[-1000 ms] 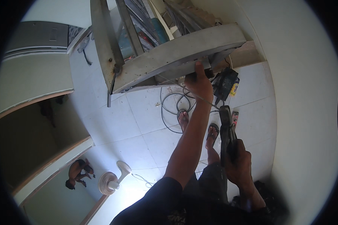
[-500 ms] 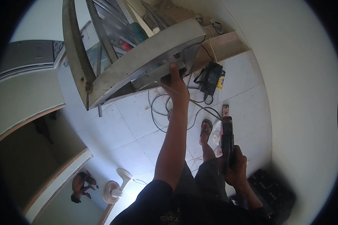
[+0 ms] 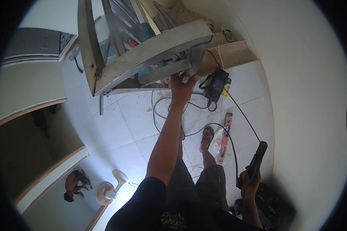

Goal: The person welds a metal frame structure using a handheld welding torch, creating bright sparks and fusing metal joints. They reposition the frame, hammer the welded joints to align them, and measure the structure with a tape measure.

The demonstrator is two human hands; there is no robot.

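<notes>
A large grey metal frame (image 3: 146,50) with slanted bars fills the upper middle. My left hand (image 3: 183,86) reaches up to its underside, fingers curled on a short grey metal plate (image 3: 162,74), thumb at the right. My right hand (image 3: 249,181), low at the right, is closed on a black welding electrode holder (image 3: 258,156) with a cable trailing from it. A long thin rod (image 3: 243,115) sticks out of the holder toward the upper left, apart from the frame.
Black welding machine (image 3: 216,86) with looped cables, red spirit level (image 3: 226,134) by my foot (image 3: 206,136), pedestal fan (image 3: 108,190), black bags (image 3: 273,204), steps (image 3: 239,52) behind the frame. Another person (image 3: 75,184) crouches at lower left; white wall at right.
My right hand and the holder have moved right and down, swinging the rod away from the frame. My left thumb has come off the plate's face to its lower right.
</notes>
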